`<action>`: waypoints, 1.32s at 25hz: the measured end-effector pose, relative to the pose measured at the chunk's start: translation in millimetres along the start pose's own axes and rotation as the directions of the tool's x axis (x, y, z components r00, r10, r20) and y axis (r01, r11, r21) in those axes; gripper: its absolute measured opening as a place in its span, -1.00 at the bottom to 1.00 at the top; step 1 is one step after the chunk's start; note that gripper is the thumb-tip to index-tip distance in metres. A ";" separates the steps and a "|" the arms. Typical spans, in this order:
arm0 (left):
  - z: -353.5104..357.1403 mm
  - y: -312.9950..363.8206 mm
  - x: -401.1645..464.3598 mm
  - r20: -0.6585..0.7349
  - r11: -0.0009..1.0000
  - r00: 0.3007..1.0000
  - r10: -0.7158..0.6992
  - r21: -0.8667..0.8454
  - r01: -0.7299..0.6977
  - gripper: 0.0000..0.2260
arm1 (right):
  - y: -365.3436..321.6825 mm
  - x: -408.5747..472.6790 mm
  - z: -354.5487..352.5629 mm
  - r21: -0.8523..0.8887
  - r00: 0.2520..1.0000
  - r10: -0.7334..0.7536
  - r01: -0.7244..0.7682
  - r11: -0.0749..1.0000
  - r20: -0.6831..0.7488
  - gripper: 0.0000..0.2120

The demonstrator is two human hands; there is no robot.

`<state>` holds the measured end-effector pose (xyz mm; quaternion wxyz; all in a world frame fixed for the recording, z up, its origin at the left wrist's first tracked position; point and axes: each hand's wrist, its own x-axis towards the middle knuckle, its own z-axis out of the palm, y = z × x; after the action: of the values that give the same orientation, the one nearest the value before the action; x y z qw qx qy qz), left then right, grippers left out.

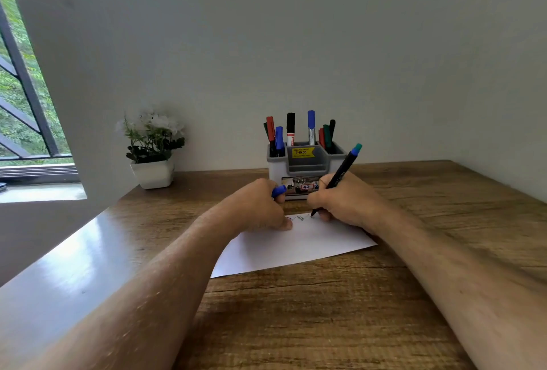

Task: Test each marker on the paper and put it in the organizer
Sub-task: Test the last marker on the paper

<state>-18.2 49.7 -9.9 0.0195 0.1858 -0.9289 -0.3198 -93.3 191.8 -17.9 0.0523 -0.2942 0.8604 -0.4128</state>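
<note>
- On the paper (296, 246), near its far edge, the right hand (340, 202) holds a dark marker (337, 180) with its fingers curled around the barrel. The tip touches the sheet or is just above it, and the blue-green end points up and to the right.
- Beside it, the left hand (260, 206) presses on the paper and grips a blue cap (278, 191) between curled fingers – I judge it is the cap of the marker being tested.
- About progress: the organizer (305, 168) stands on the tabletop (325, 310) just behind the hands, and it already holds many markers, so most of the task seems done.
- What is left, as I judge it: to finish this test mark, put the cap back, and place the marker in the organizer. I see no other loose marker on the tabletop, so this one may be the last, but the arms hide some of the surface.
- Counts:
  - markers in the organizer: about nine – roughly three or four at the left, two tall ones in the middle (black cap, blue cap), three at the right; some overlap, so the number is not sure
  - markers in hand: one
  - loose caps: one
  - paper sheets: one
  - small test marks on the paper: two clear, and a third beginning under the tip
</note>
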 end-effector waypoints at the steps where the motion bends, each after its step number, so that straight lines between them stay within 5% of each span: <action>1: -0.3 -0.1 0.5 0.002 1.000 1.000 0.000 0.001 0.000 -0.69 | -0.1 0.1 0.3 -0.007 1.000 0.002 -0.002 1.000 -0.006 -0.82; 25: -1.7 -0.4 0.5 0.028 1.000 0.999 0.016 0.010 -0.016 -0.75 | 5.1 4.8 1.3 0.019 0.996 0.024 -0.022 1.000 -0.088 -0.84; 29: -8.6 -0.3 -5.7 0.033 0.973 0.999 0.003 -0.230 0.004 -0.86 | 6.2 3.1 -0.2 0.150 0.993 0.012 0.005 0.989 -0.114 -0.80; 33: -10.5 -5.5 -6.1 0.017 0.753 0.999 -0.031 -0.657 0.035 -0.66 | -0.7 2.9 -6.9 0.591 0.997 -0.042 0.076 0.803 -0.072 -0.81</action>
<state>-9.1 41.7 -4.4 0.0758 0.1828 -0.7542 -0.6261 -97.6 194.5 -12.5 0.1049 -0.2783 0.6801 -0.6700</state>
